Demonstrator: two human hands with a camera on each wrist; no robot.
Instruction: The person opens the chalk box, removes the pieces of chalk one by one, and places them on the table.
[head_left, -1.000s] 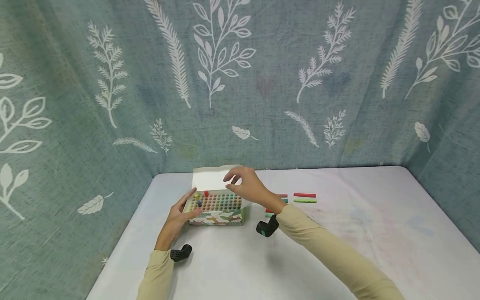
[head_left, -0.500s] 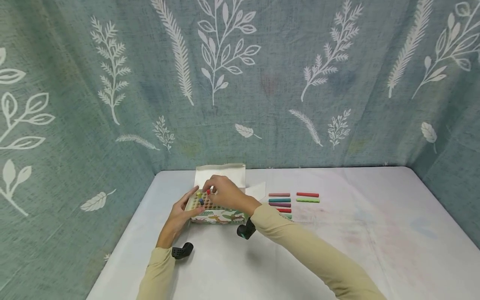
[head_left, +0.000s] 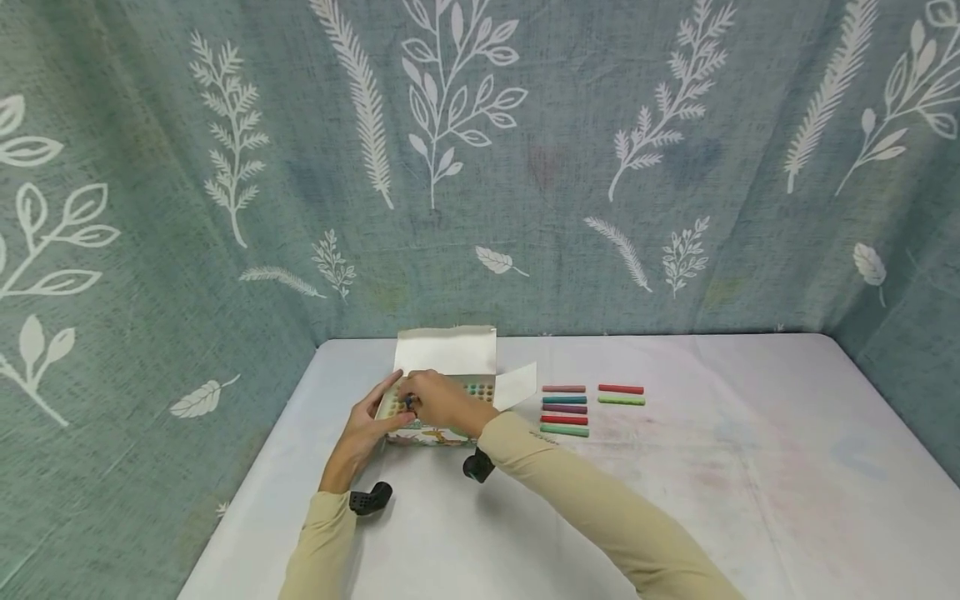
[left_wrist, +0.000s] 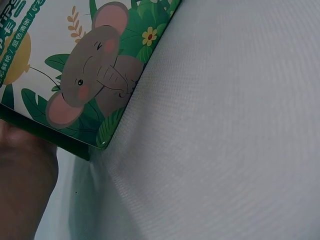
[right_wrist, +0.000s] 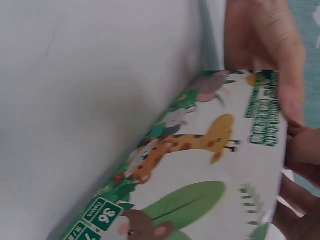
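An open chalk box (head_left: 442, 433) with animal print stands at the table's back left, its lid (head_left: 446, 350) raised. My left hand (head_left: 384, 408) grips the box's left end, thumb behind and fingers in front. My right hand (head_left: 414, 402) is down over the left part of the chalk rows and pinches a dark blue chalk piece (head_left: 408, 403) standing in the box. The left wrist view shows the box's elephant print (left_wrist: 85, 75) close up on the cloth. In the right wrist view the printed front (right_wrist: 200, 165) fills the frame, with a finger (right_wrist: 260, 50) on its end.
Several chalk sticks (head_left: 564, 409) lie in a neat row right of the box, with a red and green pair (head_left: 621, 394) beyond. A box flap (head_left: 516, 385) sticks out sideways. White cloth table (head_left: 675, 483); leaf-print curtain (head_left: 525, 167) closes the back and sides.
My right hand moved left from near the lid across the box and came down onto the blue chalk. The left hand kept its hold on the box's end.
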